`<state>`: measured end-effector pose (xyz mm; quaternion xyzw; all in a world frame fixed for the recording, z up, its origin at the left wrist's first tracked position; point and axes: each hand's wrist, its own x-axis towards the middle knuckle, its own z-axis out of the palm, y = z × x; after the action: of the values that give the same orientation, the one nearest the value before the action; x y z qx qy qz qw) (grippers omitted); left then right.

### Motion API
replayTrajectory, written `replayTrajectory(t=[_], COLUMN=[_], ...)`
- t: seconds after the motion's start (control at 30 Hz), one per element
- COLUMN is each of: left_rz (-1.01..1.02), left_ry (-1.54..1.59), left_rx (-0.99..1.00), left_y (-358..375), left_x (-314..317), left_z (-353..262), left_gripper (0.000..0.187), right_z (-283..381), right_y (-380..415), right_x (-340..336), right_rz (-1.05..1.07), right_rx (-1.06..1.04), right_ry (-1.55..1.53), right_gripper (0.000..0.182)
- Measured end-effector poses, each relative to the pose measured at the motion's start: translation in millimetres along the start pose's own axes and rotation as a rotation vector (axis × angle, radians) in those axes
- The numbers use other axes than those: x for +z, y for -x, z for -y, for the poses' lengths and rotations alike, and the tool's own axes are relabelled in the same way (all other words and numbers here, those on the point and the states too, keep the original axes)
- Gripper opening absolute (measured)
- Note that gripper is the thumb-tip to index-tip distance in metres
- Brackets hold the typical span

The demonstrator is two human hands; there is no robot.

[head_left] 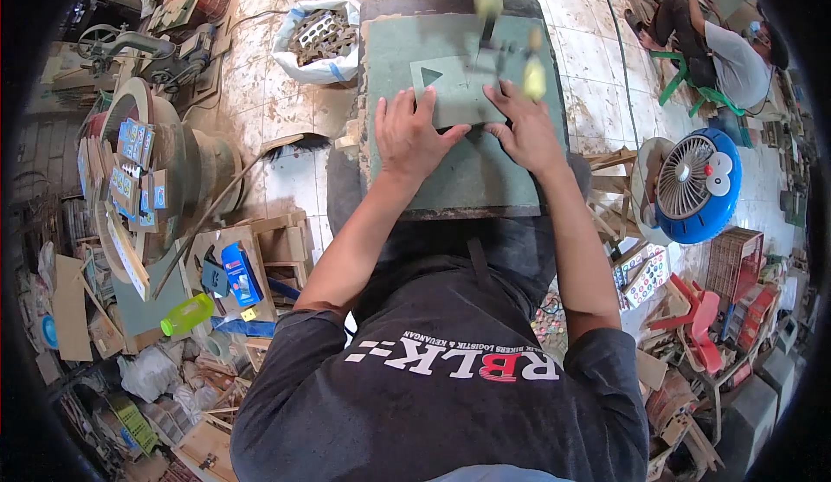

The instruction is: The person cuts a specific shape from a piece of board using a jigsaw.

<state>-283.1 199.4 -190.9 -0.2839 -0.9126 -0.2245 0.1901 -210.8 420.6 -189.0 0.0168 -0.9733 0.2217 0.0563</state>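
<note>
Both hands lie on a light grey-green board (459,106) with a triangular cutout, which rests on the worn green tabletop (485,179). My left hand (409,131) presses on the board's left side, fingers spread and thumb pointing inward. On the right side, my right hand (526,127) has its fingers apart, with the thumb near the board's lower edge. A blurred tool part with yellow-green pieces (534,75) hangs just above the right fingertips. Dark thin parts beside it are smeared, and where they meet the board I cannot tell.
A white sack of cut pieces (320,41) stands beyond the table's left corner. A blue fan (697,186) is at the right. Another person (736,62) sits at the upper right. On the left are a round stand with printed pieces (138,170) and a green bottle (186,314).
</note>
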Motion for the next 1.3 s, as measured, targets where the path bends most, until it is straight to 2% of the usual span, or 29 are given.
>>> replayTrajectory(t=[0.1, 0.17, 0.2, 0.27, 0.37, 0.6, 1.0, 1.3], left_rz=[0.049, 0.297, 0.292, 0.443, 0.474, 0.500, 0.401, 0.355], left_ry=[0.032, 0.145, 0.144, 0.193, 0.300, 0.347, 0.238, 0.214], left_rx=[-0.043, -0.033, -0.032, 0.128, 0.229, 0.192, 0.087, 0.055], left_y=[-2, -11, -15, -22, -36, -39, -24, -18], left_x=[-6, -20, -24, -28, -19, -24, -28, -27], left_z=[3, 21, 31, 52, 73, 70, 47, 38], left_gripper=[0.080, 0.081, 0.081, 0.084, 0.084, 0.091, 0.091, 0.091], right_z=[11, 18, 16, 10, 1, 3, -9, -13], right_y=[6, 6, 4, 5, 3, 0, -8, -10], right_x=[5, 0, 0, 6, 12, 7, -3, 4], right_rz=[-0.030, -0.042, -0.046, -0.042, -0.040, -0.099, 0.001, -0.101], right_rx=[0.046, 0.080, 0.077, 0.065, 0.032, 0.046, -0.002, -0.051], right_ry=[0.012, 0.022, 0.023, 0.036, 0.007, 0.002, -0.003, 0.000], right_gripper=[0.071, 0.071, 0.071, 0.073, 0.072, 0.067, 0.067, 0.062])
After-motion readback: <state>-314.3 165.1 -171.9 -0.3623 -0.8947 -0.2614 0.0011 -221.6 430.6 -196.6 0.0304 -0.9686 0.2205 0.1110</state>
